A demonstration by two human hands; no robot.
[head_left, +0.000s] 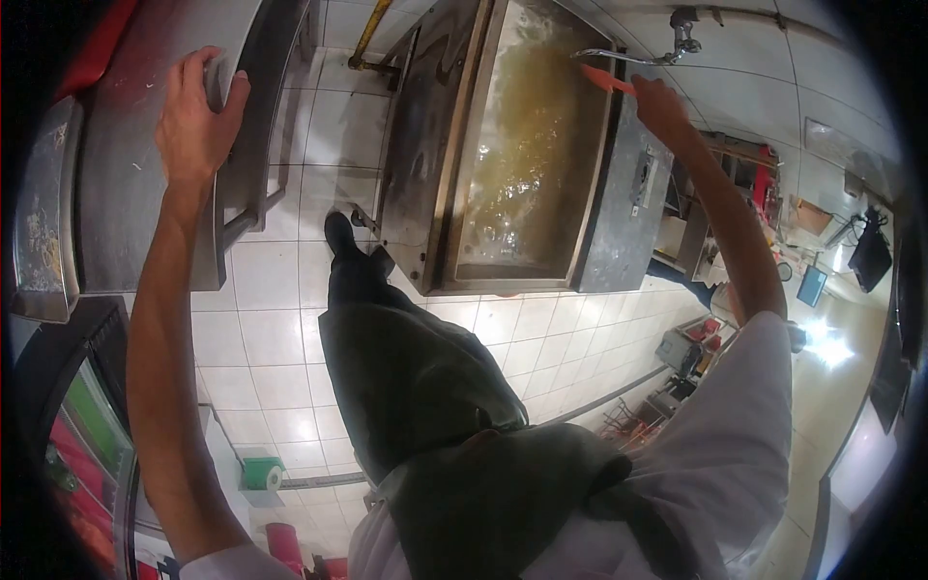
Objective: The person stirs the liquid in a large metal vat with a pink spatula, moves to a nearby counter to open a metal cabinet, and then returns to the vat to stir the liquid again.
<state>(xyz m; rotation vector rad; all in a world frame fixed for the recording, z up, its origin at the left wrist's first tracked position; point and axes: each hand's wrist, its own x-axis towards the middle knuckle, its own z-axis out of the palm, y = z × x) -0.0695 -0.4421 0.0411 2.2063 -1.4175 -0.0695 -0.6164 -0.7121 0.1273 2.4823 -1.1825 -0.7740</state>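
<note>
My left hand (198, 121) is at the edge of a steel counter (135, 184), its thumb spread apart from the fingers. Nothing that I can make out is held in it. On the other side, my right hand (662, 111) is closed around a slim orange-red piece (607, 79), perhaps a handle; its exact kind does not show. This piece points over the far right rim of a deep steel basin (599, 164). Cloudy, yellowish, foamy liquid (517, 145) fills much of the basin. Close to the orange piece is a metal tap (681, 43) with a long spout.
White floor tiles (271, 329) lie between counter and basin, where my dark shoe (338, 232) stands. A yellow pipe (372, 34) runs behind. Shelves with goods (735, 174) stand at right, a dark trouser leg (684, 278) beside them. A metal tray (48, 213) is at far left.
</note>
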